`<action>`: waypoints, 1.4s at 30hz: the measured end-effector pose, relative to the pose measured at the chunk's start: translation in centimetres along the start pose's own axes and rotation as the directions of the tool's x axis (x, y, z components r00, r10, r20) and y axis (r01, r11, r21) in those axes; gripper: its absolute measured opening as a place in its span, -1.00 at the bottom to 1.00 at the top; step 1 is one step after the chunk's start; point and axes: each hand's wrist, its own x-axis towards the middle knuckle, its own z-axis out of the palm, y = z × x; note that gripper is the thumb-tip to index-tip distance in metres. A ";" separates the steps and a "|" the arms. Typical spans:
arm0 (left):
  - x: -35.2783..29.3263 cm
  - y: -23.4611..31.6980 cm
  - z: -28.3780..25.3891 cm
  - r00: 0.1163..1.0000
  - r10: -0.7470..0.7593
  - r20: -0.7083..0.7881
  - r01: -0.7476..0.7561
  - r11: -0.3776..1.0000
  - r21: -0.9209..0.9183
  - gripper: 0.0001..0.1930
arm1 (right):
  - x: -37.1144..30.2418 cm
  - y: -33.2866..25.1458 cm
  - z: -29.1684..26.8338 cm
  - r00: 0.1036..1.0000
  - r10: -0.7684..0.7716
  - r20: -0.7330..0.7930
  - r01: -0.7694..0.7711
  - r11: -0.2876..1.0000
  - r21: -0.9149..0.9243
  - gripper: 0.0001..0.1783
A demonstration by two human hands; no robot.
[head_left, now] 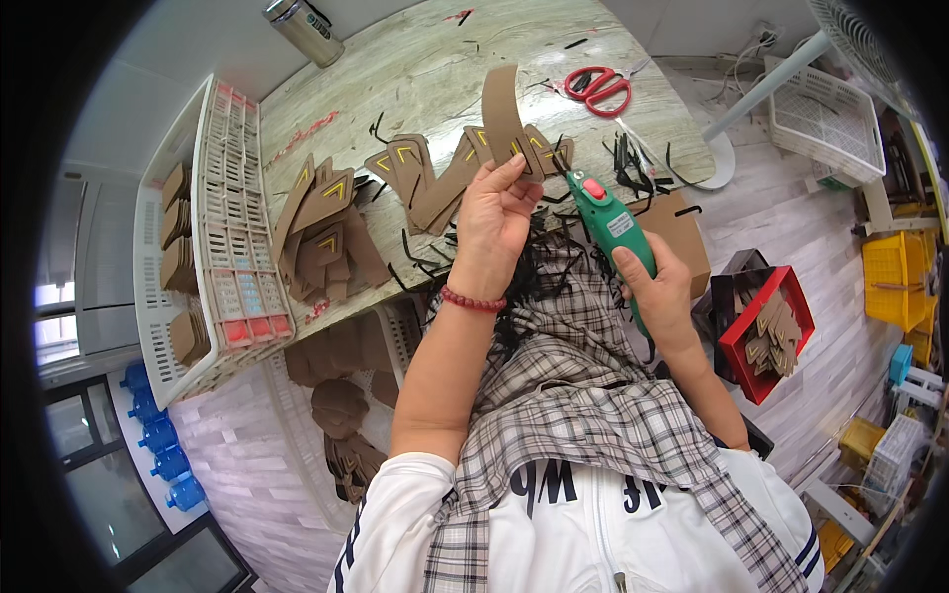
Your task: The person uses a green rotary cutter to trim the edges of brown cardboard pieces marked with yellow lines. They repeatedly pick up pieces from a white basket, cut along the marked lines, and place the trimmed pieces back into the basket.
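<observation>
Over the table's near edge, my left hand (499,212) pinches a curved brown strip-like piece (502,99), which stands up from the fingers. A green handheld power cutter (615,227) with a red button is gripped in my right hand (652,282). Its metal tip points at the brown pieces beside my left fingers; whether it touches them I cannot tell. More brown pieces with yellow angle marks (403,163) lie just beyond and left of my left hand. Black strip scraps (539,259) are heaped on my plaid apron and along the table edge.
Red-handled scissors (600,94) lie at the table's far right. A white plastic basket (232,178) stands at left, near a stack of marked brown pieces (321,237). On the right sit a red box (791,316) of brown pieces and a fan (860,40). A steel flask (304,32) stands far left.
</observation>
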 end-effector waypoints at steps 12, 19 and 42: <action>0.5 -0.6 1.1 0.977 0.208 0.033 -0.210 0.975 0.070 -0.87 | -0.2 0.1 0.3 1.000 -0.004 0.015 0.005 0.999 -0.043 -0.60; 0.4 -1.3 1.6 0.966 0.255 0.034 -0.256 0.965 0.057 -0.89 | -0.1 -0.1 0.4 0.998 -0.061 0.001 0.061 0.997 -0.037 -0.60; -0.8 -3.9 2.2 0.998 0.068 -0.005 -0.066 0.975 0.211 -0.90 | 1.8 -0.5 -0.3 0.999 -0.039 -0.020 0.039 0.999 -0.003 -0.62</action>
